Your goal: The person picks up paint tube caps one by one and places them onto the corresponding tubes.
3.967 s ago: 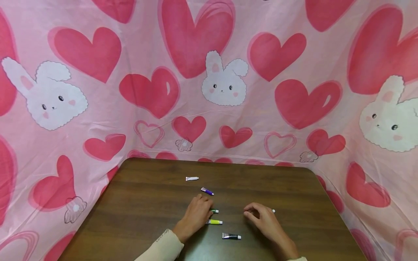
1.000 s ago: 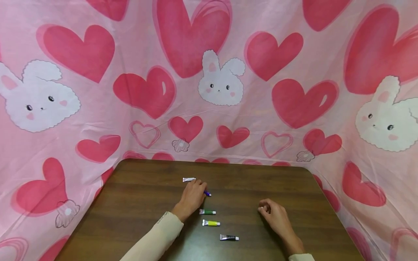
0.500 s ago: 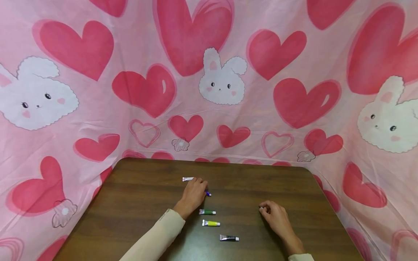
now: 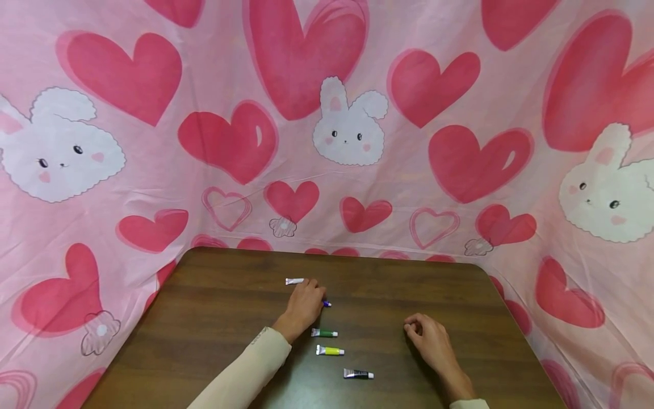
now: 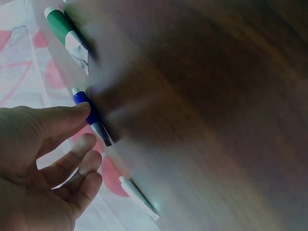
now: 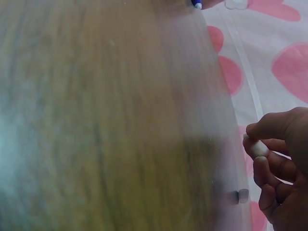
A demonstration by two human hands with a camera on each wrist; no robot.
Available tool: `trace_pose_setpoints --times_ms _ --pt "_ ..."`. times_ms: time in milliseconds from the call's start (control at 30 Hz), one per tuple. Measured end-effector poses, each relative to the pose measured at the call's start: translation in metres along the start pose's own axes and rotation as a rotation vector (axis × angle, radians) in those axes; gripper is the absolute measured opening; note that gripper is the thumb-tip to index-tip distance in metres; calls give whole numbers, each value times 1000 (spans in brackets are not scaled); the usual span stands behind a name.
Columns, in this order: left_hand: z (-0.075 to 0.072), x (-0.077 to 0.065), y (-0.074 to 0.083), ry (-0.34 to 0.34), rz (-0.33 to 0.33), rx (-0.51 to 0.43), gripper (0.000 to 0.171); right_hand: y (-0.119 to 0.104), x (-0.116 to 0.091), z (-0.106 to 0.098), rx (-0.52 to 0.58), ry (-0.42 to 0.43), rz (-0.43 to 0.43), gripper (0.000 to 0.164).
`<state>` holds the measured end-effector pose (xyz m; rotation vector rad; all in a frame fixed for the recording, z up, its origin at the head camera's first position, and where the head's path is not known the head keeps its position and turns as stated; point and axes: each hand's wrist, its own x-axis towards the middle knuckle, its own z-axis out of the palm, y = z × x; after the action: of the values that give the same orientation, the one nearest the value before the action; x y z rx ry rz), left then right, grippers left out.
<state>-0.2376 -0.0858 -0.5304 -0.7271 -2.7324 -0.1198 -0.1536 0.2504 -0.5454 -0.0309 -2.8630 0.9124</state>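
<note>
In the head view my left hand (image 4: 305, 302) reaches to the middle of the wooden table and pinches a small purple-blue paint tube (image 5: 83, 99), its thumb lying along it in the left wrist view. The tube's white cap points right. Beyond it lies a white paint tube (image 4: 293, 281), partly behind the hand. On the right, my right hand (image 4: 431, 343) is held with curled fingers just over the table. In the right wrist view its thumb and forefinger pinch a small whitish piece (image 6: 260, 148), whose kind I cannot tell. A small grey-white end (image 6: 243, 196) shows past these fingers.
Nearer my body lie a green tube (image 4: 325, 333), a yellow tube (image 4: 331, 351) and a black tube (image 4: 357, 374), caps to the right. Pink cloth (image 4: 352, 187) with hearts and rabbits hangs around the brown table (image 4: 230, 318).
Since four seconds ago my left hand has moved from the green tube up to the purple one. My right hand has shifted right. In the last second both hands have stayed almost still.
</note>
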Motion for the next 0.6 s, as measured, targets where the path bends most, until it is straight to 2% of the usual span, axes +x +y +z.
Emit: trace_pose_setpoints --times_ms 233,400,600 --pt "1 -2 1 -36 -16 4 15 -5 0 2 3 15 -45 4" --pt "-2 -2 1 -55 -25 -23 17 -11 1 2 -7 19 -85 9" --pt "-8 -3 2 -49 -2 -51 20 -19 0 1 -8 4 -125 13"
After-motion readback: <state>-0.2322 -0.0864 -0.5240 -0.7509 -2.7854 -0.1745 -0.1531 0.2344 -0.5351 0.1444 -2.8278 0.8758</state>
